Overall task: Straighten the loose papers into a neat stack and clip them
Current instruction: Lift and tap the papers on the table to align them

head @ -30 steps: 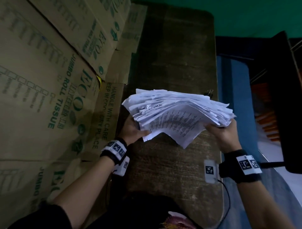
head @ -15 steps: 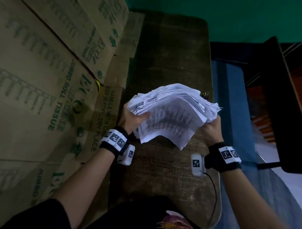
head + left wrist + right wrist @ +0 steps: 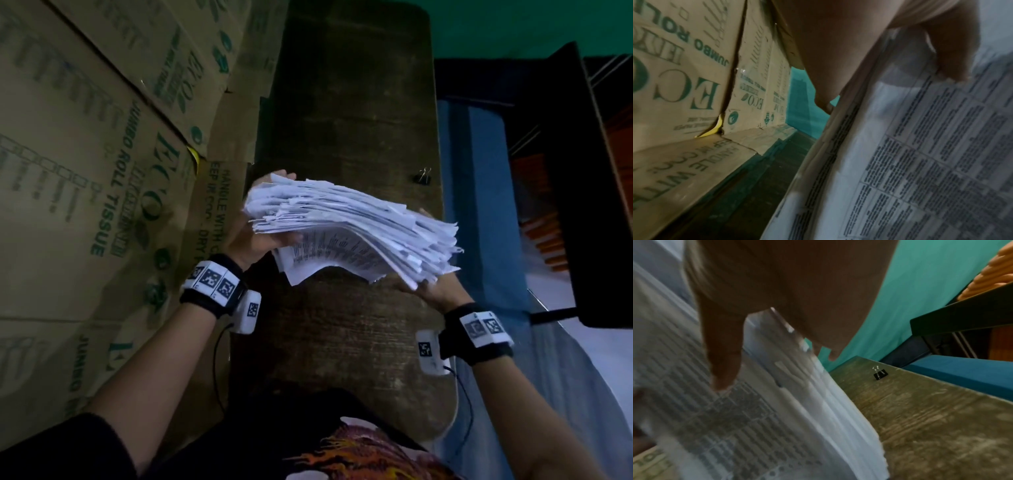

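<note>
Cardboard boxes (image 3: 102, 164) filling the left of the frame read "ECO", "JUMBO ROLL TISSUE" and "HANDLE WITH CARE". At centre, above the wooden table (image 3: 349, 113), the left hand (image 3: 255, 240) and right hand (image 3: 433, 291) grip opposite ends of the uneven papers (image 3: 349, 229), thumbs pressed on the printed sheet; its text is too blurred to read. A binder clip (image 3: 424, 176) lies at centre right, near the table's edge.

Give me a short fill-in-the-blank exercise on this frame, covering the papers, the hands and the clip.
1. The stack of papers is held above the table by ____ hands.
2. The black binder clip lies on the ____.
3. The sheet edges are uneven, so the stack is not yet ____.
4. The boxes beside the left hand are made of ____.

Missing words: both; table; neat; cardboard
</note>
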A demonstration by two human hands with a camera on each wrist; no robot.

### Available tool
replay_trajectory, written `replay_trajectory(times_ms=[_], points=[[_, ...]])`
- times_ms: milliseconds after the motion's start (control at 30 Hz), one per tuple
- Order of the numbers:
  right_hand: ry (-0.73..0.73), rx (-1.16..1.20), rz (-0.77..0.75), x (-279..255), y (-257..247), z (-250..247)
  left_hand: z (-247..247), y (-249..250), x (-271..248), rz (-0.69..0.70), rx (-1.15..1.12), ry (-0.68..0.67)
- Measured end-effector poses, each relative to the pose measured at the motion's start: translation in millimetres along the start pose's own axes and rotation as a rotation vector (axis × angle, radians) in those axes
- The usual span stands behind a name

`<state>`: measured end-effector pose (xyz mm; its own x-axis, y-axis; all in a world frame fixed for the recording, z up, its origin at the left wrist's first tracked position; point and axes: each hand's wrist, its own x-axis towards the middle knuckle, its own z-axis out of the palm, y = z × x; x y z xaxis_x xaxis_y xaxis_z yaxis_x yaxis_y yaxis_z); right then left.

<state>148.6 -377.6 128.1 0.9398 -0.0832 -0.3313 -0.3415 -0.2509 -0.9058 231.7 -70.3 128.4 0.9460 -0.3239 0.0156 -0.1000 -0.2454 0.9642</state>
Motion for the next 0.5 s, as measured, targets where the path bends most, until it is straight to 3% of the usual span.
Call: replay_trajectory(times_ms=[67, 100, 167, 200, 267, 367, 500], points=[[0.013, -0.013, 0.1, -6, -9, 12, 3, 1, 3, -0.028, 0.043, -0.069], [0.089, 0.037, 0.083, -4, -8, 19, 5, 5, 2, -0.071, -0.002, -0.063], [0.198, 0.145, -0.126, -5, -18, 25, 1, 3, 1, -0.063, -0.118, -0.042], [0.178, 0.165, -0.23, -3, -19, 23, -4, 4, 0, -0.08, -0.14, -0.013], [0.116, 0.203, -0.304, -6, -25, 13, -8, 0, 1, -0.068, -0.159, 0.036], [0.1, -0.005, -0.38, -4, -27, 16, 12, 4, 0, -0.145, -0.158, 0.036], [0.227, 0.219, -0.263, -1, -40, 29, 44, 22, 2, -0.059, -0.104, 0.391]])
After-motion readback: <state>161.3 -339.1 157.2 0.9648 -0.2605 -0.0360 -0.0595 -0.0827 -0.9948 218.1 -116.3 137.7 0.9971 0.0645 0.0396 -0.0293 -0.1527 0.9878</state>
